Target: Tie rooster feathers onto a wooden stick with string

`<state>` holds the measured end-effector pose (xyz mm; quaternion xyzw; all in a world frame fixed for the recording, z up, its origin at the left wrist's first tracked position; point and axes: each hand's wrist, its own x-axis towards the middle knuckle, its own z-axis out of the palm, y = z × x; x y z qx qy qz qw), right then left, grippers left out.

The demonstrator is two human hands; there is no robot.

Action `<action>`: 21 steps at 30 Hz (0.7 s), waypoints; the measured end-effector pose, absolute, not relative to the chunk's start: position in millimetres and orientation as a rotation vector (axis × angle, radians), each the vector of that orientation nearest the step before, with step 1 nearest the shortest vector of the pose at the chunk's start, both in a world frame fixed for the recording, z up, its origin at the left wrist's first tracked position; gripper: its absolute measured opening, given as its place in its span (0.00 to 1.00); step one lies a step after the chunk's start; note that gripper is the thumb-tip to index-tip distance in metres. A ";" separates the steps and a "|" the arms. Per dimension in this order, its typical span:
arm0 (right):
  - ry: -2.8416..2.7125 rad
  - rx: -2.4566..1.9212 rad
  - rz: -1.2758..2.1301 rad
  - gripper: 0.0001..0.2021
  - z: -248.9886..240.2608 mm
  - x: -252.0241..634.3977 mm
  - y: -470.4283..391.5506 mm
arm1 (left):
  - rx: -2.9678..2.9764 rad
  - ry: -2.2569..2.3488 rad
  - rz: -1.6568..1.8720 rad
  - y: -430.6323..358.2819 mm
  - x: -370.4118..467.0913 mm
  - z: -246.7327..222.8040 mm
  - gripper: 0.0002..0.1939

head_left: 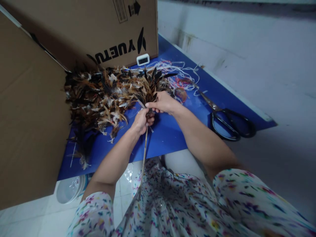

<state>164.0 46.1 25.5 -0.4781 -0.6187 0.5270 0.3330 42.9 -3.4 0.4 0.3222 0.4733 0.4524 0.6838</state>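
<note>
A bunch of brown and black feathers (150, 86) is bound around the top of a thin stick (145, 148), whose lower end hangs down over my lap. My left hand (143, 121) is closed around the stick just below the feathers. Close above it, my right hand (161, 102) pinches at the base of the bunch, thumb pointing left. A short pale strip (141, 103) sticks out between the hands. To the left, a wide heap of loose brown, black and white feathers (98, 98) lies on the blue table (170, 136).
Black-handled scissors (219, 115) lie at the table's right edge. Tangled white and red strings (184, 77) lie behind my right hand. A small white digital display (143, 59) stands before a large cardboard box (98, 29). A white bucket (70, 189) is on the floor.
</note>
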 end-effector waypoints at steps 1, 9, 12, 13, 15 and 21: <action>-1.599 -1.242 1.349 0.11 28.1 165.6 45.8 | 0.700 1.074 1.027 -3.2 42.8 1.6 0.05; -1.869 -1.362 1.114 0.20 36.1 188.7 49.6 | 0.640 1.133 1.166 -2.2 37.8 13.3 0.09; -1.969 -1.312 1.160 0.20 21.8 180.8 54.1 | 0.697 1.133 1.176 -3.5 37.3 13.5 0.09; -1.934 -1.263 1.215 0.19 17.7 176.6 54.6 | 0.718 1.127 1.177 -4.1 37.6 13.2 0.09; -1.797 -1.145 1.394 0.19 13.1 168.2 53.5 | 0.742 1.126 1.182 -5.3 39.1 12.5 0.10; -1.425 -0.975 1.678 0.13 12.7 150.7 46.8 | 0.821 1.153 1.168 -7.9 46.4 8.6 0.10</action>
